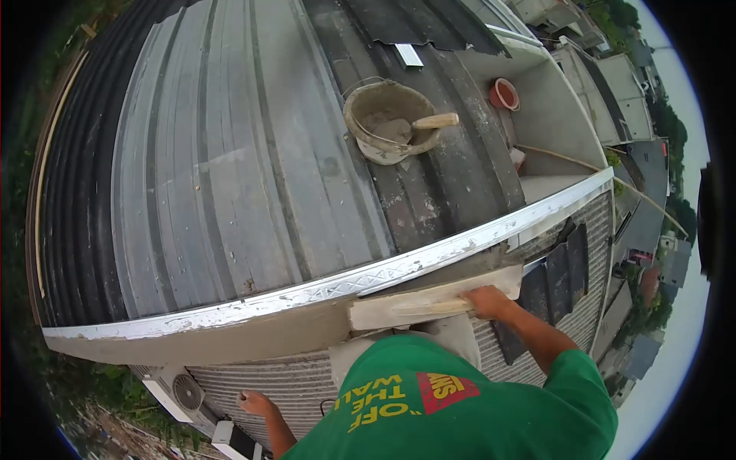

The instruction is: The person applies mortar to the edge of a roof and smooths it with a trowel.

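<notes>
My right hand (pixel 491 302) is closed around the handle of a long, pale plastering float (pixel 391 310). The float lies along the grey mortar face of the wall (pixel 253 337), just under the white patterned edge trim (pixel 337 290). Lower left, my left hand (pixel 257 403) hangs over the corrugated roof with its fingers curled; whatever they may hold is hidden. Beyond the trim, a mortar-caked bucket (pixel 374 149) stands on the metal roof. Wet mortar and a tool with a wooden handle (pixel 435 120) are in it.
Grey and black metal roof sheets (pixel 222 169) slope beyond the trim. An orange-red bucket (pixel 504 94) sits in the walled corner at upper right. A corrugated roof (pixel 299 383) lies below, with an air-conditioner unit (pixel 186 391) at left and dark bent sheets (pixel 548 287) at right.
</notes>
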The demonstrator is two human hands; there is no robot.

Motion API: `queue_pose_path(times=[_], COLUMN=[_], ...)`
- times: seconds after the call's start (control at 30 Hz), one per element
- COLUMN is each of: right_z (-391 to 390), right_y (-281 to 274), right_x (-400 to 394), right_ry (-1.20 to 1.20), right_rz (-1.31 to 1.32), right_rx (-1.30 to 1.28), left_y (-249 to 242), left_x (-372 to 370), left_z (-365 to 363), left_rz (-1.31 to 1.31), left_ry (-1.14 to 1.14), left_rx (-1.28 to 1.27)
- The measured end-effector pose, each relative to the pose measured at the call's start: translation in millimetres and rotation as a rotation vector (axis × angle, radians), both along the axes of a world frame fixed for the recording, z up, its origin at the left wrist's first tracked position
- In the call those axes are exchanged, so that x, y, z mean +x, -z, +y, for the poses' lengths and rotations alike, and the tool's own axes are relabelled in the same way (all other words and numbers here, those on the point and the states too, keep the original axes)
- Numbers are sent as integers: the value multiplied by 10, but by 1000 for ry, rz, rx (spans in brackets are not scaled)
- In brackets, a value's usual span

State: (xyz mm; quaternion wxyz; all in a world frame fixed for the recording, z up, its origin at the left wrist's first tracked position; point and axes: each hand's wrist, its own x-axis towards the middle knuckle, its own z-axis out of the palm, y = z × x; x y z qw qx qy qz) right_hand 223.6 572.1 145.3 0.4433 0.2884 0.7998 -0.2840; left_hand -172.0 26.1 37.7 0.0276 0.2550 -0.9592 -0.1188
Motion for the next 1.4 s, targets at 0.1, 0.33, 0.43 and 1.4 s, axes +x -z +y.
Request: queue_pose_path(times=[0.1, 0.33, 0.43, 1.4], right_z=[307, 556, 894, 2817], right_y=[-760, -1325, -1194, 890], right_x=[957, 2076, 2029, 1206], right_ry=[179, 682, 857, 1190], right_rz=[-4, 32, 217, 560], right_rx=[203, 670, 632, 401], left_y=[-174, 123, 358, 754], left_x=[-1017, -910, -167, 763], left_z=[1057, 5122, 6344, 7631], left_rz=[118, -680, -979, -538], left_ry=[426, 649, 484, 94], left_rx=[353, 1073, 1015, 1126])
